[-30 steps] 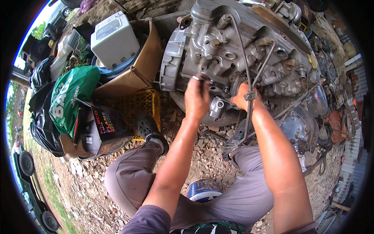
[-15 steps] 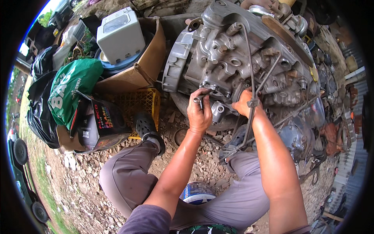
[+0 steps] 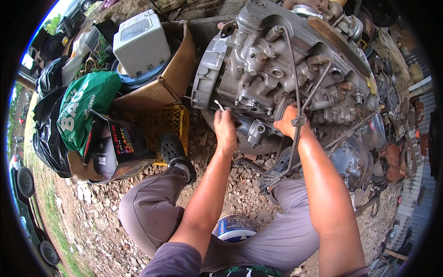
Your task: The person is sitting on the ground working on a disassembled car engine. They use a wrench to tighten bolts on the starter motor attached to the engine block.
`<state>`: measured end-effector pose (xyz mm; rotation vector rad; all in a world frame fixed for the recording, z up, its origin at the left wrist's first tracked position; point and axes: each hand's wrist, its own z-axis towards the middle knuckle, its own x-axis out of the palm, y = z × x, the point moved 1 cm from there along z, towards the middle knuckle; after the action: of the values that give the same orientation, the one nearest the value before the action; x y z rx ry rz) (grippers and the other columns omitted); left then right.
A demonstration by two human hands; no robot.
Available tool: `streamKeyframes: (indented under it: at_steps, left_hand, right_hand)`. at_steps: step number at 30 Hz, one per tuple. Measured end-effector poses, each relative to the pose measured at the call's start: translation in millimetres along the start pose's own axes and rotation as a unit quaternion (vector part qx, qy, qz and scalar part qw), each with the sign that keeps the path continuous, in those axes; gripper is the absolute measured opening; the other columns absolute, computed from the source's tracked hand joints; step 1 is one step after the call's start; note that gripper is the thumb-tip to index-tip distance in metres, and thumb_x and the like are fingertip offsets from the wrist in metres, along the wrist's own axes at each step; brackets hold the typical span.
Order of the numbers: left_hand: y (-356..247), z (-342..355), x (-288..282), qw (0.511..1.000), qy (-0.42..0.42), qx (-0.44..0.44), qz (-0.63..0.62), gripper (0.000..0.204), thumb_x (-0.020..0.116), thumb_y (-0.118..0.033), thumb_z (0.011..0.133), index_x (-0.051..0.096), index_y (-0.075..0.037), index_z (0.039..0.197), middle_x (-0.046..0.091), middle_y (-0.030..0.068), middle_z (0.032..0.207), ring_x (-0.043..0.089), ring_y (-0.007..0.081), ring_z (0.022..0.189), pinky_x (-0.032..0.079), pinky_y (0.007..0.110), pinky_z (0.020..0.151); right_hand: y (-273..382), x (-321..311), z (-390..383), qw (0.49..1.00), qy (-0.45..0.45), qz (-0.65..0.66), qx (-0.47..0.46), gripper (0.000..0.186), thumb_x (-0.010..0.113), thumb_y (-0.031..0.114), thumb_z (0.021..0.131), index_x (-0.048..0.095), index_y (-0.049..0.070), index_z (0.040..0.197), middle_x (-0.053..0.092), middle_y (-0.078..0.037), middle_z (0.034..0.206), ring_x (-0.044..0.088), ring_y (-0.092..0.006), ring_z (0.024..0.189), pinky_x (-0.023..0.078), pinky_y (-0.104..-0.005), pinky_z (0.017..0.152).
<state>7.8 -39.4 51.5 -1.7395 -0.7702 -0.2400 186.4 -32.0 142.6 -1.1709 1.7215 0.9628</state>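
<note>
Outdoor yard; daylight is reaching in brightest at upper left. Stony ground (image 3: 106, 221), pale brown, is spreading below, strewn with chips. Grass (image 3: 51, 203) is growing along the left; a dark green vehicle (image 3: 29, 217) is standing beyond. A car (image 3: 74, 17) is showing near foliage (image 3: 54, 23). Corrugated sheets (image 3: 427, 152) are lining the right

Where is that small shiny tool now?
Slightly above the middle of the head view, the tool pokes up from the left hand, near the lower left of the engine.
</note>
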Motion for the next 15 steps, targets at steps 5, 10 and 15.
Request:
streamKeyframes:
  at_steps: [5,10,15]
  left_hand:
    - [17.3,-12.8,15.2,0.99,0.015,0.036,0.137,0.02,0.063,-0.02,0.09,0.061,-0.001,0.096,0.061,0.0017,0.077,0.053,0.0096,0.069,0.046,0.027,0.063]
    - [20.6,-7.9,20.7,0.988,0.028,0.07,0.132,0.026,0.065,-0.022,0.089,0.064,0.003,0.098,0.066,0.0041,0.083,0.055,0.01,0.074,0.045,0.027,0.069]
    - [17.6,-2.3,28.0,0.973,0.012,-0.061,0.22,0.032,0.067,-0.028,0.087,0.065,0.002,0.096,0.065,0.005,0.07,0.054,0.011,0.066,0.045,0.029,0.063]
  right_hand:
    - [1.3,-0.6,-1.3,1.0,-0.013,-0.003,0.006,0.085,0.075,0.034,0.072,0.038,-0.021,0.124,0.056,-0.033,0.117,0.057,-0.0375,0.112,0.046,-0.0379,0.097]
    - [2.6,-1.8,-1.8,1.0,0.006,-0.004,0.018,0.086,0.075,0.034,0.071,0.037,-0.021,0.124,0.056,-0.033,0.116,0.058,-0.0375,0.11,0.047,-0.0379,0.096]
    - [-0.6,0.3,-0.1,1.0,-0.002,-0.004,0.007,0.09,0.076,0.035,0.071,0.033,-0.022,0.127,0.055,-0.033,0.117,0.058,-0.0387,0.11,0.047,-0.0386,0.095]
